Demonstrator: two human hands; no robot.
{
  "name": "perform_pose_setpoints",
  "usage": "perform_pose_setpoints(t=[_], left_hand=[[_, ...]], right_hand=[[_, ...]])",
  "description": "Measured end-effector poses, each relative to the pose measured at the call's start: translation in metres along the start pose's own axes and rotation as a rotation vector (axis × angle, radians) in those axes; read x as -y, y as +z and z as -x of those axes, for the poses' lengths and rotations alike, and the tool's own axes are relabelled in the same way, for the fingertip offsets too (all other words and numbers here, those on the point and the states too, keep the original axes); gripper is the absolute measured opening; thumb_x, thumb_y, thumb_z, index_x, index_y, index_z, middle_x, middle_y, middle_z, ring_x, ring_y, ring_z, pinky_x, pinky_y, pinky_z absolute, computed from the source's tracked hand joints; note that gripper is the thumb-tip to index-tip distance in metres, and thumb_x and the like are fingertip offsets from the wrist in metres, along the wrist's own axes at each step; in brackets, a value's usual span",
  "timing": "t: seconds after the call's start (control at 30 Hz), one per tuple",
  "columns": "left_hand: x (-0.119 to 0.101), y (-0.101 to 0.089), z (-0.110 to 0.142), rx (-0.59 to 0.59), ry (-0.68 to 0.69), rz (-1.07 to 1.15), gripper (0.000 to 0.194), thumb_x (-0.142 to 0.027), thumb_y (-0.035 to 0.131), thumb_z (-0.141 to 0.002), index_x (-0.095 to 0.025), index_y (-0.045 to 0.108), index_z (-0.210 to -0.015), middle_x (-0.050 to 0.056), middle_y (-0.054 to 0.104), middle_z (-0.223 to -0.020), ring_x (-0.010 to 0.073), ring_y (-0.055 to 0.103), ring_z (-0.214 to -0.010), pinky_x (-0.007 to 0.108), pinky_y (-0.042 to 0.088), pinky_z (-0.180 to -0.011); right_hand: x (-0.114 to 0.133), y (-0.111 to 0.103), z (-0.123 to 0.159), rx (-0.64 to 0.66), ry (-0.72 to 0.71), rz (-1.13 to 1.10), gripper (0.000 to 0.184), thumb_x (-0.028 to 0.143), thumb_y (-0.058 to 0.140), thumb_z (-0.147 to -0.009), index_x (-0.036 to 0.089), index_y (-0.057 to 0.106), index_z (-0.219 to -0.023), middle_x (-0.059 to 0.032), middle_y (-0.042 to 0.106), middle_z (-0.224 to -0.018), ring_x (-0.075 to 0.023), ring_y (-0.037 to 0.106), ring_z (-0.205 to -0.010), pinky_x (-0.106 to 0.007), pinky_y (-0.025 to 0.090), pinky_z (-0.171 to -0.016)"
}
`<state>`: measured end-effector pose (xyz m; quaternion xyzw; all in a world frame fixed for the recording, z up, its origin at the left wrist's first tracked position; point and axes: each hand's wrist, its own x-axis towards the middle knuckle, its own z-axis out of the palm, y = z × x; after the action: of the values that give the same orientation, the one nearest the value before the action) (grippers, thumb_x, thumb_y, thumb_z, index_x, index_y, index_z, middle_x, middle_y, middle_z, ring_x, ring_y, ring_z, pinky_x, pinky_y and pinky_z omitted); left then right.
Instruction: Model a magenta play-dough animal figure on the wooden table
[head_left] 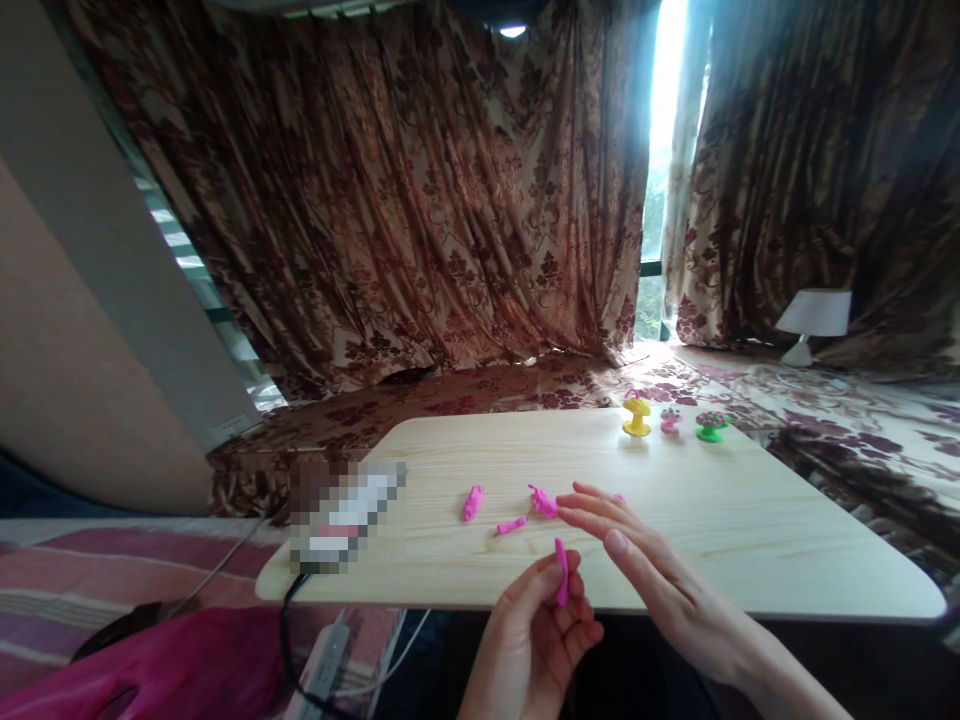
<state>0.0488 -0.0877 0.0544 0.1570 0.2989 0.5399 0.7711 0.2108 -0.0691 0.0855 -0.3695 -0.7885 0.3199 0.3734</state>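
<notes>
Between the thumb and fingers of my left hand is a small pink roll of modelling clay, held upright near the table's front edge. My right hand is stretched out flat above the wooden table, fingers extended and holding nothing. Just past its fingertips lies a lumpy pink clay piece. A thin pink clay strip rests to the left of that, and a thicker pink clay lump is farther left. Another bit of pink clay is partly hidden behind my right hand.
At the table's back right stand a yellow clay figure, a small pink one and a green one with a dotted top. A blurred-out object with a black cable lies at the left edge. A white lamp stands beyond.
</notes>
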Motion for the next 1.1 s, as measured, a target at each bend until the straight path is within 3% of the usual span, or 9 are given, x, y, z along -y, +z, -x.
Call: perform_pose_setpoints(t=[0.23, 0.43, 0.9, 1.1], left_hand=[[0.002, 0.000, 0.003, 0.089, -0.003, -0.011, 0.018, -0.018, 0.054, -0.083, -0.008, 0.068, -0.086, 0.003, 0.059, -0.066, 0.0111, 0.057, -0.057, 0.028, 0.051, -0.058], [0.001, 0.002, 0.003, 0.130, 0.017, -0.023, 0.022, -0.024, 0.054, -0.085, -0.007, 0.068, -0.084, 0.003, 0.058, -0.066, 0.0096, 0.055, -0.056, 0.025, 0.049, -0.056], [0.000, 0.004, 0.005, 0.118, 0.118, -0.044, 0.015, -0.026, 0.071, -0.073, -0.011, 0.069, -0.072, 0.001, 0.060, -0.062, 0.0081, 0.055, -0.055, 0.024, 0.049, -0.058], [0.000, 0.001, 0.004, 0.076, 0.098, -0.072, 0.020, -0.027, 0.071, -0.072, -0.008, 0.070, -0.080, 0.001, 0.059, -0.061, 0.0087, 0.054, -0.054, 0.025, 0.050, -0.058]], right_hand=[[0.003, 0.006, 0.000, 0.049, -0.030, -0.017, 0.036, 0.035, 0.025, -0.099, 0.039, 0.050, -0.124, 0.0096, 0.042, -0.139, -0.0152, 0.021, -0.136, -0.042, 0.015, -0.114], [0.005, 0.006, 0.002, 0.013, -0.047, -0.017, 0.035, 0.033, 0.027, -0.099, 0.038, 0.050, -0.125, 0.0083, 0.043, -0.138, -0.0152, 0.023, -0.135, -0.041, 0.015, -0.113], [0.008, 0.011, 0.010, -0.026, -0.086, -0.003, 0.034, 0.033, 0.034, -0.097, 0.037, 0.048, -0.127, 0.0059, 0.038, -0.142, -0.0179, 0.021, -0.136, -0.042, 0.020, -0.112], [0.008, 0.007, 0.008, -0.067, -0.015, 0.005, 0.036, 0.034, 0.030, -0.098, 0.038, 0.042, -0.132, 0.0072, 0.035, -0.144, -0.0161, 0.019, -0.136, -0.043, 0.011, -0.114]])
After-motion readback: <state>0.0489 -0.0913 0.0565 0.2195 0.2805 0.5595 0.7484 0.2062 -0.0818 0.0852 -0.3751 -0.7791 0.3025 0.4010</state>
